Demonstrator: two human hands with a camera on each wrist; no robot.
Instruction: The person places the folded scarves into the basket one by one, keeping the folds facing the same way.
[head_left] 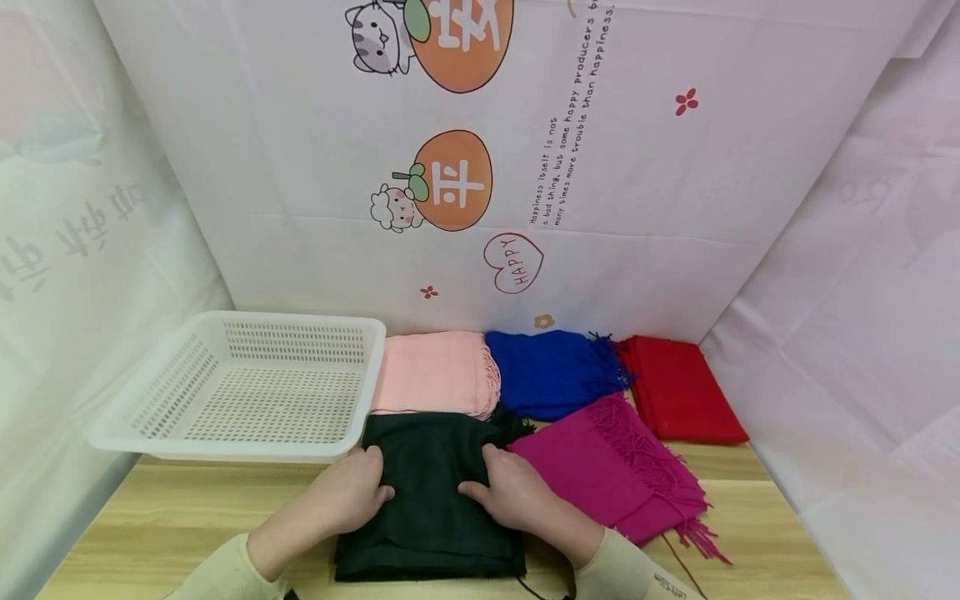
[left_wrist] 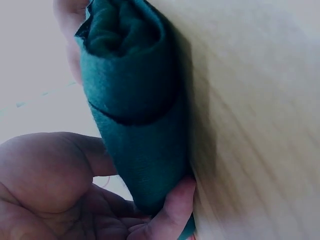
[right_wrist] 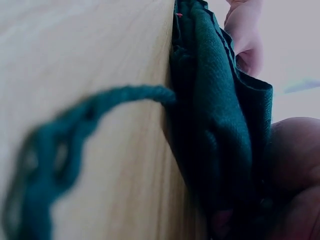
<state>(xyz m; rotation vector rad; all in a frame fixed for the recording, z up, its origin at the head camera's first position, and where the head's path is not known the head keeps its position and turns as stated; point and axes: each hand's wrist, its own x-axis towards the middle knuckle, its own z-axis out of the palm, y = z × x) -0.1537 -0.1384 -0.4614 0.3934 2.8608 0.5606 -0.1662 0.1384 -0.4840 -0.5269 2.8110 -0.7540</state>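
Note:
A dark green fringed scarf (head_left: 423, 500), folded into a rectangle, lies at the front middle of the table between both hands. My left hand (head_left: 352, 492) grips its left edge with the thumb on top; the left wrist view shows the rounded fold of the scarf (left_wrist: 135, 90) between thumb and fingers. At the opposite edge, my right hand (head_left: 513, 492) holds the cloth, thumb pointing inward. In the right wrist view the layered side of the scarf (right_wrist: 220, 110) appears, with a twisted fringe strand (right_wrist: 95, 112) trailing on the wood. Some right fingers are hidden by cloth and shadow.
A white plastic basket (head_left: 365, 392) stands at left, close to the scarf. Behind lie folded pink (head_left: 431, 373), blue (head_left: 555, 375) and red (head_left: 682, 387) scarves along the wall. A magenta scarf (head_left: 592, 467) lies askew beside my right hand.

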